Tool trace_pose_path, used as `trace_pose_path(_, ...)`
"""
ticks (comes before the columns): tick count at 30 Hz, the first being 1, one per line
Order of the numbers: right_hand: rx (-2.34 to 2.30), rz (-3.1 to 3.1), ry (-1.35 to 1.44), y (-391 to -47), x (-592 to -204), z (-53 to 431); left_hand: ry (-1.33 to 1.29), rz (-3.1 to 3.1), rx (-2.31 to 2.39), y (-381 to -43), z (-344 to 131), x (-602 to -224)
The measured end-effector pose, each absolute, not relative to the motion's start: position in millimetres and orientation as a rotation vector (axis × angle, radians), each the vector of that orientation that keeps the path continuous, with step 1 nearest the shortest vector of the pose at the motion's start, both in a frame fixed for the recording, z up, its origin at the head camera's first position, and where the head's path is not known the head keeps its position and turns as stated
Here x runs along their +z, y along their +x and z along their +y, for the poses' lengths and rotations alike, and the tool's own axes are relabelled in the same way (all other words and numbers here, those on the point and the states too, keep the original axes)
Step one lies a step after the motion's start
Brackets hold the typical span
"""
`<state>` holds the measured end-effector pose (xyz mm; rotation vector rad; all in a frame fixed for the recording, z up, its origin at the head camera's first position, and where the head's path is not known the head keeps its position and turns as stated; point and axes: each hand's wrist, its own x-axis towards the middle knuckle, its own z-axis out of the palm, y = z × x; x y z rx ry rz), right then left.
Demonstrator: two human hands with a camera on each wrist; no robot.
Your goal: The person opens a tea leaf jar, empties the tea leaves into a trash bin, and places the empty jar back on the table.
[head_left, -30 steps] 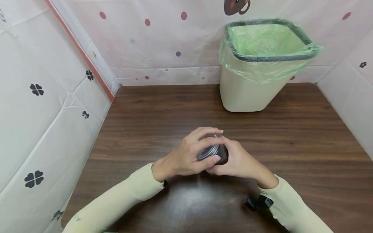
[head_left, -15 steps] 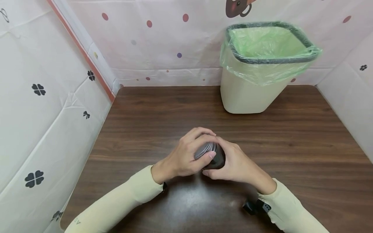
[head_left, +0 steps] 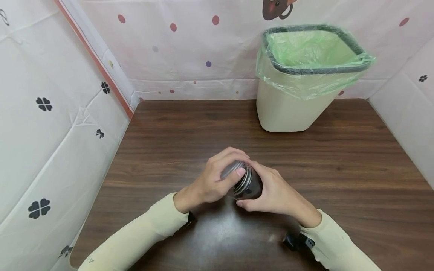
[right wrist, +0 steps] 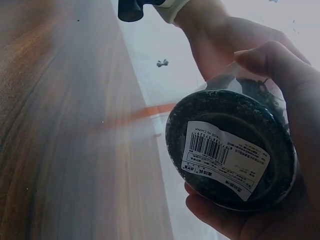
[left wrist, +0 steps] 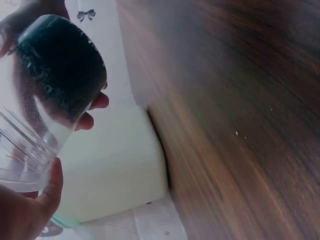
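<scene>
A clear jar [head_left: 255, 185] with dark contents is held tilted above the table, its top toward the left. My right hand [head_left: 274, 190] grips the body, thumb on the near side and fingers round the far side. My left hand [head_left: 210, 180] holds the clear lid [head_left: 226, 172] at the ridged neck, thumb on top. Dark material fills the bottom end of the jar [left wrist: 65, 67] in the left wrist view. A white barcode label [right wrist: 222, 160] sticks to the base in the right wrist view. Whether the lid is loose from the neck, I cannot tell.
A cream bin [head_left: 288, 107] with a green liner [head_left: 312, 49] stands at the back right of the brown wooden table [head_left: 176, 131]. Patterned white sheets [head_left: 169, 56] hang behind and at the sides. Small black devices [head_left: 298, 241] are strapped at both wrists.
My left fingers and thumb have shifted slightly left along the lid, exposing more of the ridged neck. The jar has moved slightly left and down in view, still gripped by my right hand.
</scene>
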<state>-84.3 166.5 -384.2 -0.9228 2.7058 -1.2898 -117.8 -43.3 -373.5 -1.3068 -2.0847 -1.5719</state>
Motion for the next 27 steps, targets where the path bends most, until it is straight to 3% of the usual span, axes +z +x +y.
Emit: trace_pose_path(27, -1.274, 2.762, -0.945, -84.0, -389.1, 170.0, -1.053, -2.094, -2.019, -120.3, -49.2, -366.4)
